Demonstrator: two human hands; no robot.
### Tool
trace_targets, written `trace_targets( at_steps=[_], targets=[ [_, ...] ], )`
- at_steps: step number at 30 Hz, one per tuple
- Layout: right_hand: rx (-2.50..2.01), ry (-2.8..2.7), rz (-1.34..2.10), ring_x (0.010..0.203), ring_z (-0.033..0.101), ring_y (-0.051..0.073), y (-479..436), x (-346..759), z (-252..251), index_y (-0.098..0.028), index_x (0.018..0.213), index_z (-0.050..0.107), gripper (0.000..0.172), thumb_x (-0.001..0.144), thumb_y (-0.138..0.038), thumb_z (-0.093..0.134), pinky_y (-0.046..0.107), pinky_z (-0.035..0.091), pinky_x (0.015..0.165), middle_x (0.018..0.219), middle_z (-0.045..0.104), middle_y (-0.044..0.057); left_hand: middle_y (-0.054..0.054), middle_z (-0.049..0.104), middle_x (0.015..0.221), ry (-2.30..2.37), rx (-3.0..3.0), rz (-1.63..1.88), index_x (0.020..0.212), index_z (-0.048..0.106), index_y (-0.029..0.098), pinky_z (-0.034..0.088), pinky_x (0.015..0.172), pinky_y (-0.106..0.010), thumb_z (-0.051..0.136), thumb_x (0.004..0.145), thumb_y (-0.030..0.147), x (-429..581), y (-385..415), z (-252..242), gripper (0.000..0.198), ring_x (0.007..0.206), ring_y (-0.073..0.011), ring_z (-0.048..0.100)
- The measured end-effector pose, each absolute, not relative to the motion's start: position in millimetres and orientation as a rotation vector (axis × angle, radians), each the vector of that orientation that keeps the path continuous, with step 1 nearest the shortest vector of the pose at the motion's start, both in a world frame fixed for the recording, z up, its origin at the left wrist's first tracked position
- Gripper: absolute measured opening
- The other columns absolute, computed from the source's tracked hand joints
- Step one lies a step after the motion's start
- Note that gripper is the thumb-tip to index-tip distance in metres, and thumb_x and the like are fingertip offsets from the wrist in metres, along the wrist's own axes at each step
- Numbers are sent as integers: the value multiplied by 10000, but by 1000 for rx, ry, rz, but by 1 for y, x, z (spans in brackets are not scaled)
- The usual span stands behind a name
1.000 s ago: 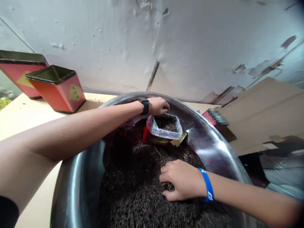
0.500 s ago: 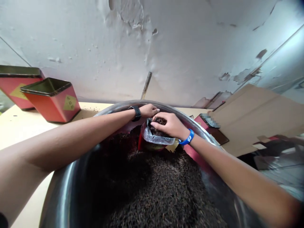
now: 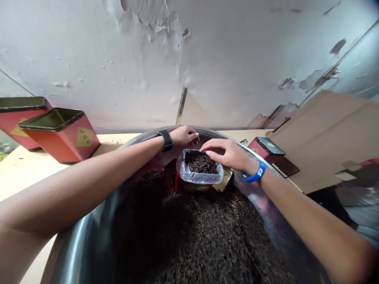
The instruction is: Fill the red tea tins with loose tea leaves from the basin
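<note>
Dark loose tea leaves lie in a large round metal tub. Among them stands a red tin, lined with a clear plastic bag folded out over its rim. Tea fills the bag to near the top. Just behind the tin's back left corner is my left hand, fingers loosely bent, holding nothing I can see. Over the back right corner, my right hand has its thumb and index finger at the bag's edge, fingers slightly apart. Beside the tin's right side a gold flap shows.
Two open red tins with yellow labels stand on the table at left. A closed tin sits right of the tub's metal rim. Cardboard leans at right, and a peeling wall rises behind.
My right hand has lifted off the tea and moved right to the bag's edge, uncovering the bag's mouth. My left hand has drawn slightly away from it. The view has shifted a little.
</note>
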State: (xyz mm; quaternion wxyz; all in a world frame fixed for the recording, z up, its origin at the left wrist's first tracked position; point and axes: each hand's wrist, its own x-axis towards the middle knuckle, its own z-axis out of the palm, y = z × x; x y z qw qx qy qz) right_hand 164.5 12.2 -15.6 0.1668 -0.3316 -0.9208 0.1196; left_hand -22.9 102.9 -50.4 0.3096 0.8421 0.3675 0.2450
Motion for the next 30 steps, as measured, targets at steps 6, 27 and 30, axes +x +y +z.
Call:
trace_targets(
  at_steps=[6, 27, 30],
  targets=[
    [-885, -2663, 260, 911, 552, 130, 1, 154, -14, -161, 917, 633, 188, 835, -235, 482, 289, 397, 863, 957, 637, 36, -65, 681, 854, 1038, 2349, 599, 897, 644, 112, 435, 664, -197, 368, 875, 324, -23, 101, -49, 349, 713, -105, 602],
    [-985, -2977, 182, 611, 617, 188, -85, 92, -45, -162, 843, 570, 478, 880, -550, 293, 265, 362, 483, 720, 655, 65, -82, 635, 744, 1156, 1725, -89, 895, 575, 139, 459, 580, -253, 289, 824, 629, -32, 91, -46, 572, 608, -151, 570],
    [-1152, -2636, 12, 769, 608, 187, -46, 108, -20, -158, 938, 552, 436, 911, -495, 277, 279, 391, 620, 823, 644, 72, -83, 622, 704, 1177, 1697, -82, 886, 548, 131, 474, 582, -280, 268, 842, 608, -34, 91, -44, 554, 606, -162, 575]
  ],
)
